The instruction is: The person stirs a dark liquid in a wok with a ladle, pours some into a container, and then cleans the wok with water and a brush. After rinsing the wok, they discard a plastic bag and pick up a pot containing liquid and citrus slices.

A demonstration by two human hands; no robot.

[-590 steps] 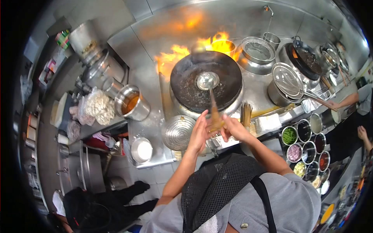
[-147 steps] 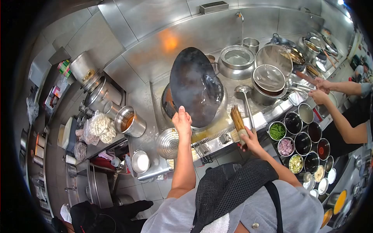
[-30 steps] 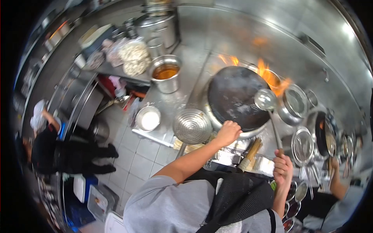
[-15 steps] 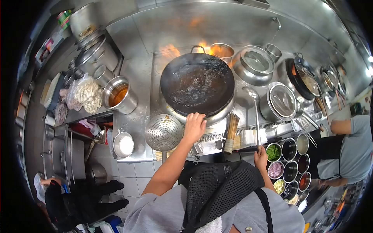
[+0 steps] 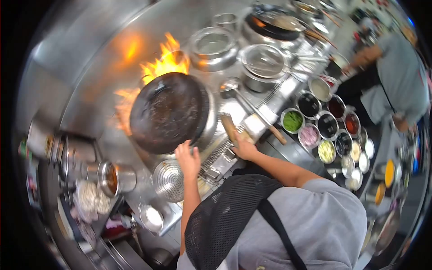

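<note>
A dark wok (image 5: 168,110) sits on the burner, tilted, with a dark wet-looking residue inside. My left hand (image 5: 188,158) is closed at its near edge; the part it grips is hidden under the fingers. My right hand (image 5: 245,147) is closed around the lower end of a bamboo wok brush (image 5: 228,126), whose bristles point away from me. Just right of the brush, a ladle (image 5: 253,108) lies on the stove top with its wooden handle toward me. A perforated strainer (image 5: 168,181) rests left of my left wrist.
Tall flames (image 5: 166,60) rise behind the wok. Metal pots with strainers (image 5: 265,63) stand to the right. Several ingredient tubs, one with chopped greens (image 5: 293,120), sit at my right. A co-worker (image 5: 396,72) stands beyond them. A pot of brown liquid (image 5: 110,179) is at left.
My right hand has let go of the ladle and closed on the brush. The wok has tilted and flames behind it have grown. The view has turned to the right.
</note>
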